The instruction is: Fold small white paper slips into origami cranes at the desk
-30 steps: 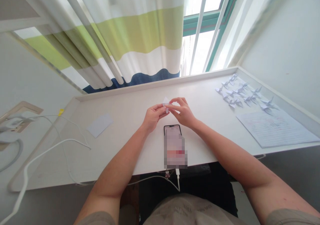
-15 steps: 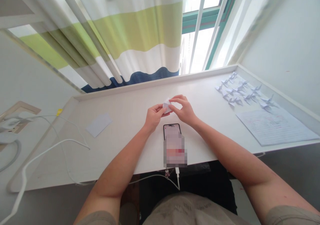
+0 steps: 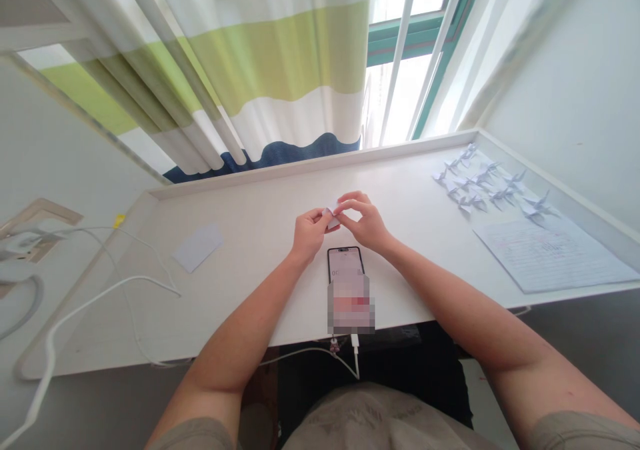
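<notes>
Between my hands, just above the white desk, is a small folded piece of white paper, mostly covered by fingers. My left hand pinches its left side, fingers curled behind it and thumb in front. My right hand grips the right side with thumb and index finger close together. Below the hands lies a phone with its screen lit and partly blurred out. Several folded paper cranes stand in a group at the far right.
Written sheets of paper lie at the right of the desk, whose back and right sides have a raised rim. Some blank white paper rests at left. White cables run across the left side, and another plugs into the phone's bottom.
The fingers of both hands have closed in over the paper, so less of it shows. My right fingertips have moved slightly down and left along its upper edge.
</notes>
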A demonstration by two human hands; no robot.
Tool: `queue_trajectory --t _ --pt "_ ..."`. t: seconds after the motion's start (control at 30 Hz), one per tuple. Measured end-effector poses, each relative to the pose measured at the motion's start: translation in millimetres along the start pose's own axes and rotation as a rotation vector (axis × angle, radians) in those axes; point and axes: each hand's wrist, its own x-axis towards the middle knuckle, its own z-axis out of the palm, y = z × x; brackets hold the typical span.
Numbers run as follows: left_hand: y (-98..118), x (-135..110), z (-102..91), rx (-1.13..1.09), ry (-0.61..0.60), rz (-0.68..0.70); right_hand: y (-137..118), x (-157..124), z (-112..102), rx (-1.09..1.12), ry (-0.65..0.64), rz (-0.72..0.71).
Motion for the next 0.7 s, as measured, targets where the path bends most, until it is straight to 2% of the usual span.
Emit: queue_trajectory --t 0.2,0.33,0.43,0.53,0.6,0.7 --pt "4.1 0.2 -1.8 -0.090 -0.036 -0.084 3.4 1.2 -3.2 -0.075 -0.010 -0.161" --pt "3.0 0.3 -1.8 -0.087 -0.052 -0.055 0.6 0.8 -5.5 -0.075 -0.052 -0.191" --pt "2.1 0.1 -1.1 -0.101 -0.038 -0.029 -3.9 1.5 -6.9 0.054 -0.001 -0.066" --pt "1.6 -0.2 0.2 -0.103 -0.019 -0.015 -5.8 4.2 -8.1 0.236 0.076 0.192" --pt "0.7 -0.4 1.1 -0.102 -0.025 -0.011 -5.4 5.9 -8.4 0.308 0.040 0.318" --pt "-2.1 0.1 1.6 -0.107 -0.028 -0.014 -4.4 6.6 -7.0 0.337 -0.023 0.369"
